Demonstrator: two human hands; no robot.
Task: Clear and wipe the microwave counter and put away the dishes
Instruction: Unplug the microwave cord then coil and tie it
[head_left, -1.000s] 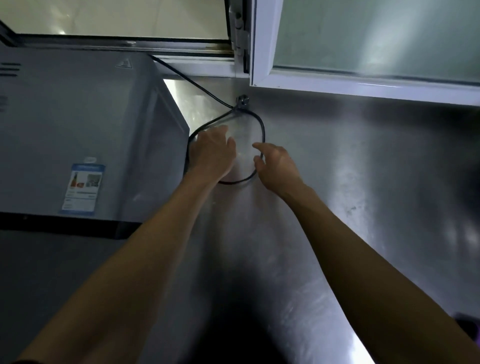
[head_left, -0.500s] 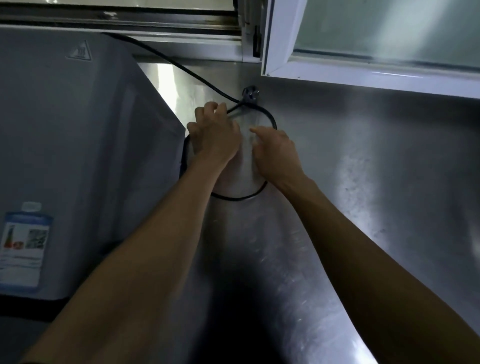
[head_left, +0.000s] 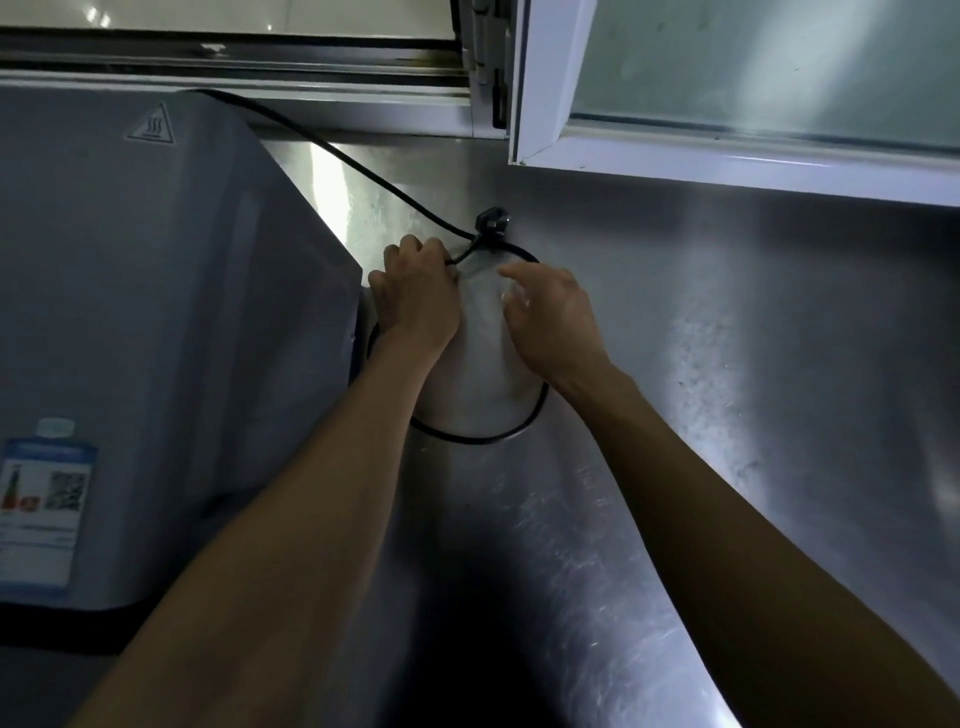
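Note:
A black power cord lies in a loop on the steel counter, right of the grey microwave. Its plug rests at the far end of the loop. Inside the loop is a pale round patch, maybe a glass plate; I cannot tell for sure. My left hand is at the loop's far left, fingers curled round the cord just before the plug. My right hand hovers over the pale patch with fingers loosely bent, holding nothing.
A white-framed window sash stands open over the back of the counter. The window track runs behind the microwave. A blue label is stuck on the microwave's top. Bare steel stretches to the right.
Both hands have moved farther along the loop toward the plug. My left hand's fingers, flat before, now curl at the cord. The view has shifted closer.

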